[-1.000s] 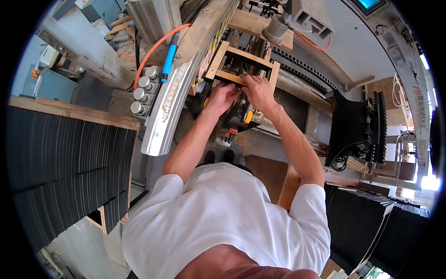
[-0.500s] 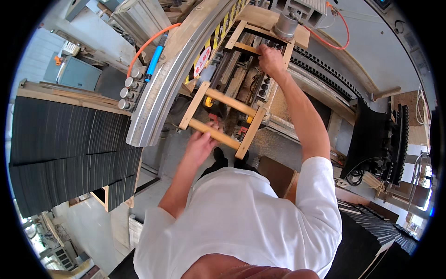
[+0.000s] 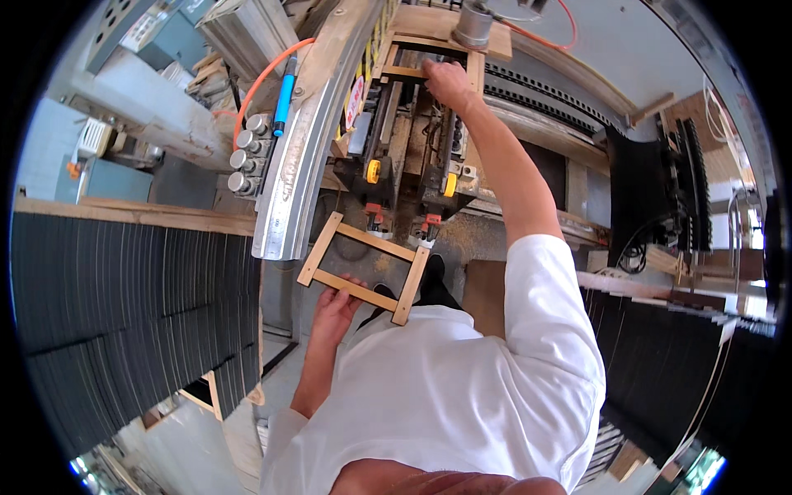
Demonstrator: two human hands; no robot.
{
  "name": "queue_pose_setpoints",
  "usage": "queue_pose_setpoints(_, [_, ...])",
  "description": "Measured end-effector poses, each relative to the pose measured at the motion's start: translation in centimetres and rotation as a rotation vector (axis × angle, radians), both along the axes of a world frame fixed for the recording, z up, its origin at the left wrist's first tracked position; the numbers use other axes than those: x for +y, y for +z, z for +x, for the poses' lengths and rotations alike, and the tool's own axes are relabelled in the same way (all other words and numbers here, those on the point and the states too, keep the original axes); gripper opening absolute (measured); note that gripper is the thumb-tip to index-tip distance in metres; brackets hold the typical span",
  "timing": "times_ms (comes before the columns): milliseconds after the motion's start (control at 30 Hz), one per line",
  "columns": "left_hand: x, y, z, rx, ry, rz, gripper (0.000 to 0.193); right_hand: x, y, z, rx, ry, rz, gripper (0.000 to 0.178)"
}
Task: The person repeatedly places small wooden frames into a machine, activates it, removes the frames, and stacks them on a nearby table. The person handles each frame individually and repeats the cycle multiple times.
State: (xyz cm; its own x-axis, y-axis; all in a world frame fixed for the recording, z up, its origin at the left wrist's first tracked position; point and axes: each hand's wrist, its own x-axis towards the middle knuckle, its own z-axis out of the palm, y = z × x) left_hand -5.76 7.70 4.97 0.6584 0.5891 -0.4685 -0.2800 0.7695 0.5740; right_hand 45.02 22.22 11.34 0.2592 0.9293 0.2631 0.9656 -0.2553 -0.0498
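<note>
My left hand (image 3: 333,311) is closed on the near crossbar of a small wooden frame (image 3: 377,240), two side pieces joined by two crossbars. That frame hangs tilted just in front of my body, clear of the machine's near end. My right arm stretches forward over the machine (image 3: 404,157). There my right hand (image 3: 446,82) has its fingers curled round the near crossbar of a second wooden frame (image 3: 404,73), which lies at the machine's far end under a metal cylinder (image 3: 473,25). My palm hides part of that crossbar.
Two red-tipped clamps (image 3: 431,221) and yellow knobs (image 3: 374,172) sit at the machine's near end. A metal beam (image 3: 290,190) with a blue marker (image 3: 284,103) and push buttons (image 3: 241,161) runs along the left. Stacked black strips (image 3: 132,289) stand left; black panels (image 3: 652,346) stand right.
The left frame has come back toward my body, away from the machine. My right hand stays at the far frame's crossbar. The whole view has shifted as my head moved.
</note>
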Motion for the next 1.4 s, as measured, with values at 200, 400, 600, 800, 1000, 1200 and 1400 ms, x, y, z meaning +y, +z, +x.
queue_pose_setpoints(200, [1.0,-1.1,-2.7,0.080,0.018,0.008,0.029,-0.4,-0.9,0.0,-0.242,0.013,0.013,0.019])
queue_pose_setpoints(400, [0.8,-1.6,-2.8,0.069,0.045,0.018,0.028,-1.2,-0.4,-0.4,-0.091,-0.019,0.031,0.019])
queue_pose_setpoints(600, [-0.2,-2.2,-1.5,0.090,0.084,0.020,0.027,-1.1,-0.4,-0.3,0.052,0.029,0.088,0.023])
queue_pose_setpoints(800, [-0.5,-2.7,0.1,0.123,0.081,0.023,0.027,-1.0,-0.4,0.6,0.171,0.029,0.050,0.028])
queue_pose_setpoints(1000, [-0.9,-3.0,1.3,0.160,0.096,0.014,0.029,-1.8,0.7,0.7,0.076,-0.029,0.143,0.037])
queue_pose_setpoints(1200, [-0.9,-3.1,1.3,0.179,0.133,0.005,0.030,-8.6,1.6,0.8,0.294,-0.520,0.317,0.061])
queue_pose_setpoints(1400, [-0.5,-2.5,1.7,0.159,0.101,0.010,0.029,-5.6,-0.9,0.8,0.593,-0.593,0.255,0.061])
